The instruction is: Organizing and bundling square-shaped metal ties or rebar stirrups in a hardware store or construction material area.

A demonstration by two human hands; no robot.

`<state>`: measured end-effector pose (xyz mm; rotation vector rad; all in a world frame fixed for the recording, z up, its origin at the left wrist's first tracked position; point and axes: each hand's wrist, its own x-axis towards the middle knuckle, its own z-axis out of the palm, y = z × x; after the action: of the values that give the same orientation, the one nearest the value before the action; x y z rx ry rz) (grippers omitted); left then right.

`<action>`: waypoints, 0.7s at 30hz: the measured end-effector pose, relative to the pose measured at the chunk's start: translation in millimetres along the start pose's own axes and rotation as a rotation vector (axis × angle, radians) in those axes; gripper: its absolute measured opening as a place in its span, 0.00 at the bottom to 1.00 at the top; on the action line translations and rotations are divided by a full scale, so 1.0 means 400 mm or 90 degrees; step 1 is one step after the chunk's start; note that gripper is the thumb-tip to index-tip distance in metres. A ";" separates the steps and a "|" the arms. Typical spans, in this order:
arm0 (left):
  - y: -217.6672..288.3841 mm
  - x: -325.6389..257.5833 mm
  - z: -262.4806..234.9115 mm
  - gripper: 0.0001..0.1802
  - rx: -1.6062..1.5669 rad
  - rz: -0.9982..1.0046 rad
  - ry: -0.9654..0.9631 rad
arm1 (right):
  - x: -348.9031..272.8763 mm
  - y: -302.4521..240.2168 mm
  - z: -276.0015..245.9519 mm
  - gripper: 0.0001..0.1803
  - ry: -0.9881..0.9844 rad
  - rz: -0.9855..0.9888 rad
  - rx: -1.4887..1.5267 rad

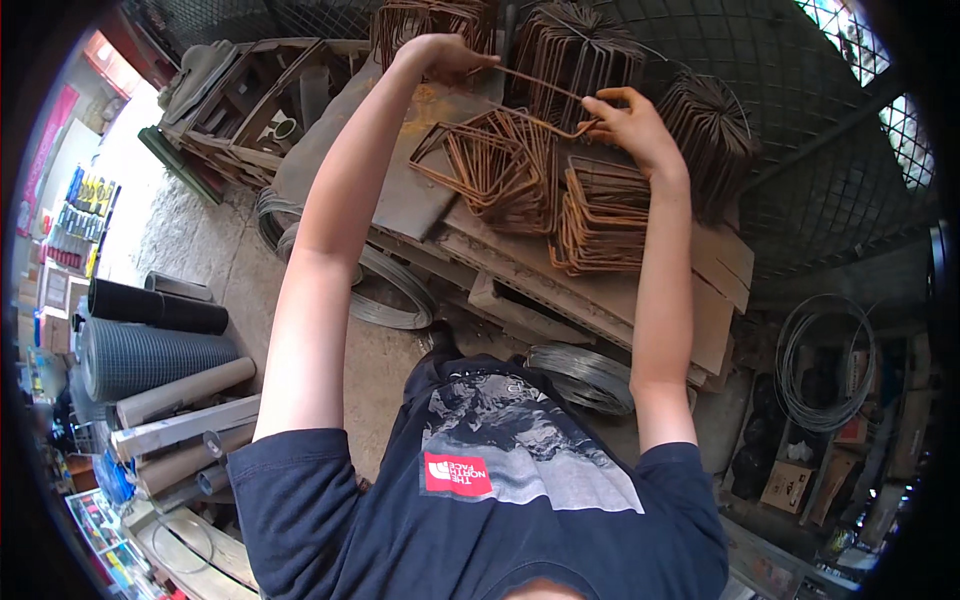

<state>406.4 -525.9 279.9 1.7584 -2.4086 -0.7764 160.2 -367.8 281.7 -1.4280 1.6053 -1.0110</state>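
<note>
Both my arms reach out over a worktable (315,150) covered with dusty sheets. Between my hands is a rusty steel rebar stirrup (540,82), a thin rod bent into a frame. My left hand (440,55) grips its far left end, fingers closed and partly hidden. My right hand (632,125) pinches its right side near a bent corner. Just below it lies a fanned pile of rusty stirrups (490,165). Beside that, under my right wrist, sits another stack of orange-brown stirrups (600,220).
More stirrup bundles (575,60) stand at the back against a wire mesh wall (800,110). Coils of wire (580,375) lie on the floor below the table. Mesh rolls (155,360) sit at left, wooden shelving (250,110) at far left. A wire coil (825,360) hangs at right.
</note>
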 end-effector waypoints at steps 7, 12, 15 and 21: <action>-0.114 -0.015 0.046 0.41 0.000 -0.005 -0.088 | -0.026 -0.053 0.152 0.32 0.000 0.072 -0.103; -0.154 -0.043 0.055 0.49 0.013 -0.029 -0.200 | -0.087 -0.072 0.189 0.34 -0.084 0.139 -0.101; -0.177 -0.092 0.062 0.46 0.104 0.093 0.016 | -0.131 -0.066 0.169 0.32 -0.007 0.076 -0.109; -0.036 -0.163 0.209 0.36 -0.120 0.331 0.106 | -0.213 0.063 0.072 0.27 0.265 0.024 -0.110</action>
<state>413.7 -439.9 216.7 1.0124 -2.4158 -0.7209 184.6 -283.5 249.3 -1.3520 2.0526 -1.2322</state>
